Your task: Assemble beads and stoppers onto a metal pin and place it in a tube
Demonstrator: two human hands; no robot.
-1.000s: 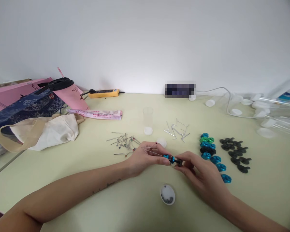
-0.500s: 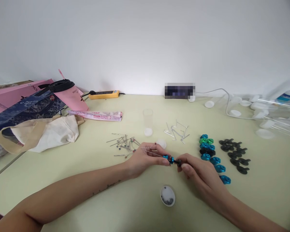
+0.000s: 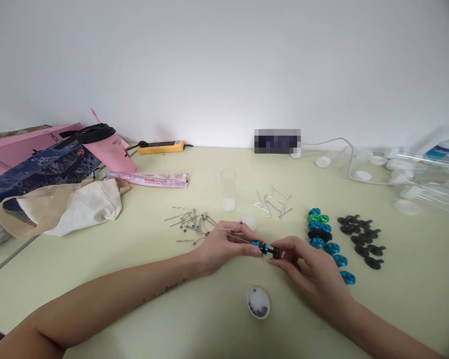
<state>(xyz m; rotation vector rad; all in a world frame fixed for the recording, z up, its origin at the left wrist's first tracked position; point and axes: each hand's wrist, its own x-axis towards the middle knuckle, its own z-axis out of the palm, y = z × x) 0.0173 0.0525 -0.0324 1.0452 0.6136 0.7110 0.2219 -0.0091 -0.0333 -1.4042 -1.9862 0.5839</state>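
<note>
My left hand (image 3: 228,247) pinches a small blue-and-black part (image 3: 265,248) with a thin shaft, above the table. A thin metal wire with a small dark bead at its tip runs along the same fingers. My right hand (image 3: 310,264) has its thumb and fingertips closed on the black knob (image 3: 276,253) at the part's right end. Below the hands, a small white dish (image 3: 259,303) holds several tiny dark metal pieces. To the right of my right hand lie blue, green and black knob-like parts (image 3: 332,248) in a column.
Black winged pieces (image 3: 362,238) lie farther right. Thin metal pins with coloured beads (image 3: 192,222) lie left, and bent hex keys (image 3: 272,203) lie behind. A clear tube (image 3: 228,187) stands at the middle. A pink cup (image 3: 110,152) and cloth bag (image 3: 93,204) occupy the left.
My right hand's fingers have shifted their hold on the black knob, which now shows more. The left hand stays nearly still with the blue-and-black part.
</note>
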